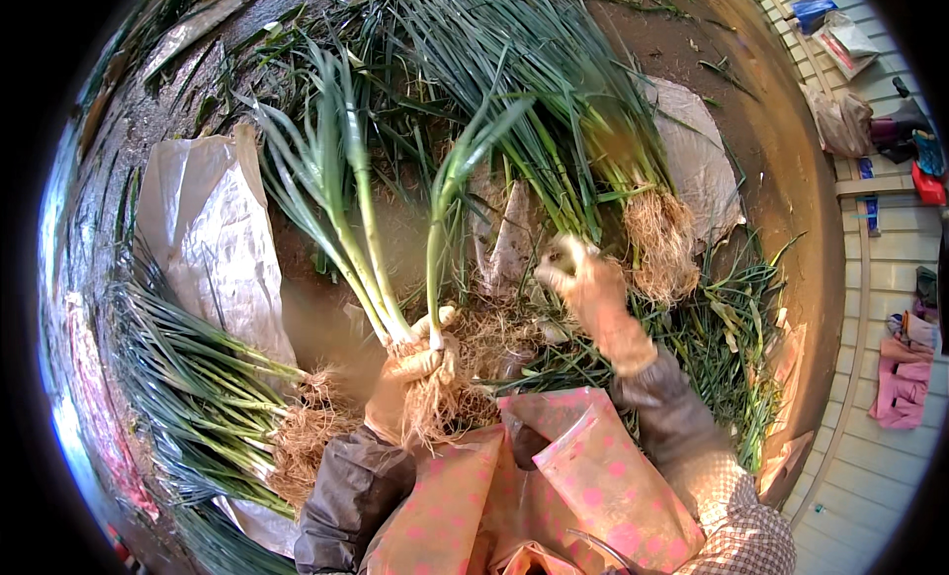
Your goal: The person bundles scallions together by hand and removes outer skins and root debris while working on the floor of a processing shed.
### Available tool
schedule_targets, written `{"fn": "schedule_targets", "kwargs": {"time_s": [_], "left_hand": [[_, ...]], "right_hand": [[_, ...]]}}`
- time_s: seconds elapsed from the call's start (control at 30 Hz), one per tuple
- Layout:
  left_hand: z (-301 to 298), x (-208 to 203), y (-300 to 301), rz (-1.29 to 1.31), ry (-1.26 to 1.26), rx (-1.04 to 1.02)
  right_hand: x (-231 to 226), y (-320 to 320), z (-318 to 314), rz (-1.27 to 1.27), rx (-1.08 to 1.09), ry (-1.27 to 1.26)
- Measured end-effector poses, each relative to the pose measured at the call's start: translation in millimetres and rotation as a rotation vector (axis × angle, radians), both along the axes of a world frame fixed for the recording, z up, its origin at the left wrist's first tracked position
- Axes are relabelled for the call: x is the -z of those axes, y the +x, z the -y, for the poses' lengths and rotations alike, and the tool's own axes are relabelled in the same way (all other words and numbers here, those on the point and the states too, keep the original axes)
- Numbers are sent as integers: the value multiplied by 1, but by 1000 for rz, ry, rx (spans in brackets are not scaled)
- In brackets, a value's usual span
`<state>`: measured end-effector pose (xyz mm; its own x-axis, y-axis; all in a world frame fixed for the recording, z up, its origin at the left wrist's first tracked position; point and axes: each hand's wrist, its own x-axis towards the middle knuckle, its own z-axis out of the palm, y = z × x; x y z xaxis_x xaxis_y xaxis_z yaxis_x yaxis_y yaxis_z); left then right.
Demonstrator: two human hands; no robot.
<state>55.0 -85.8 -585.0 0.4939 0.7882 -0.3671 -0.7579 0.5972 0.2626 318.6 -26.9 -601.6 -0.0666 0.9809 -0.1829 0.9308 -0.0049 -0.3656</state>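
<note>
The left hand [415, 362] grips a few green onions [366, 239] by their roots. The right hand [588, 288], closed on one stalk, reaches toward the unsorted heap [554, 100] beyond them; a finished bundle [208, 397] lies left of them.

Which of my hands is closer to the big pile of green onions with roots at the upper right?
Right. The right hand reaches up beside the pile, just left of its roots. The left hand is lower and further left, gripping a few onion stalks.
</note>
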Motion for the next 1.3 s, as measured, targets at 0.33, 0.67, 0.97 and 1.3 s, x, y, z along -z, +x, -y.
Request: {"fn": "schedule_targets", "kwargs": {"time_s": [0.33, 0.67, 0.97, 1.3], "left_hand": [[-11, 52, 26, -332, -79, 247], [-12, 57, 66, -205, 7, 285], [-17, 48, 38, -332, -209, -55], [3, 38, 56, -260, -155, 205]], "right_hand": [[16, -45, -79, 420, 39, -416], [19, -73, -31, -4, -81, 257], [-76, -4, 91, -1263, 454, -670], [2, -2, 15, -448, -66, -95]]}}
